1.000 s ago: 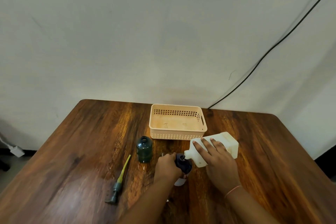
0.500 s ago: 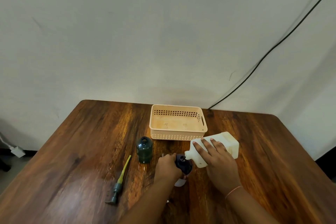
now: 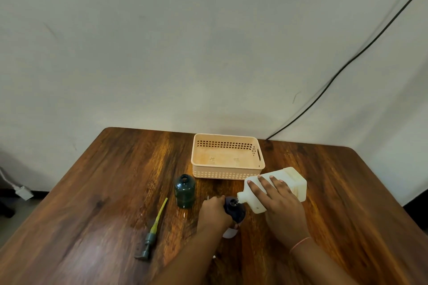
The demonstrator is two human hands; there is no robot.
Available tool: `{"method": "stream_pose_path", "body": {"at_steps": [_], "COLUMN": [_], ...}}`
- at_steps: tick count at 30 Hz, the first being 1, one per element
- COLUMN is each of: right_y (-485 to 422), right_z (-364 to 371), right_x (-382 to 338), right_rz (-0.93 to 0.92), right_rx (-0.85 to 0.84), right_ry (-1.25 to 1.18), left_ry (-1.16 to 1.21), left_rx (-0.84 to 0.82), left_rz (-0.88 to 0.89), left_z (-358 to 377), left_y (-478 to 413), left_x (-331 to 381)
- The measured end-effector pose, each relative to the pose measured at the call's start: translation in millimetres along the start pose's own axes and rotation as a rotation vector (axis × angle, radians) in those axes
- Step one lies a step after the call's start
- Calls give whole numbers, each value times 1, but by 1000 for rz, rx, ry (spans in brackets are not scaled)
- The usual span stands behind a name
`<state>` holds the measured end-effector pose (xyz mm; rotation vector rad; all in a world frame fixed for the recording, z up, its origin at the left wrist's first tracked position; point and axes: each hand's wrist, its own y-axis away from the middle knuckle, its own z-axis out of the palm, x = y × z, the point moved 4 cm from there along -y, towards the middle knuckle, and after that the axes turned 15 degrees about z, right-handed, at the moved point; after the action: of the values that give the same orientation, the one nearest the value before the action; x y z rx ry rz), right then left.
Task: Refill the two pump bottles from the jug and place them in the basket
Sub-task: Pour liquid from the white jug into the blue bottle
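Observation:
My right hand [image 3: 281, 207] grips a white jug [image 3: 290, 180], tipped so its spout rests over the mouth of a dark blue bottle [image 3: 235, 210]. My left hand [image 3: 214, 211] is wrapped around that blue bottle and steadies it on the table. A dark green bottle [image 3: 184, 191] stands uncapped and upright to the left, untouched. A pump head with a yellow tube [image 3: 152, 232] lies flat on the wood further left. The peach basket [image 3: 228, 158] sits behind the bottles with nothing in it.
A small white object [image 3: 229, 232] lies on the wooden table [image 3: 92, 203] just below the blue bottle, partly hidden by my left arm. A black cable [image 3: 347, 65] runs down the wall to the table's back edge.

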<state>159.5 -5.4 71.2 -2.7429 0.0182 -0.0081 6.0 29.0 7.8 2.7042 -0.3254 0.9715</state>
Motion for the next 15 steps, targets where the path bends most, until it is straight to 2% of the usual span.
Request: {"method": "stream_pose_path", "body": {"at_steps": [15], "right_y": [-2], "right_z": [-1], "right_x": [-2], "right_rz": [-10], "right_rx": [1], "right_ry": [-5], "left_ry": [28], "left_rx": [1], "left_rz": [-7], "left_z": [1], "left_y": [0], "left_x": [-2]}}
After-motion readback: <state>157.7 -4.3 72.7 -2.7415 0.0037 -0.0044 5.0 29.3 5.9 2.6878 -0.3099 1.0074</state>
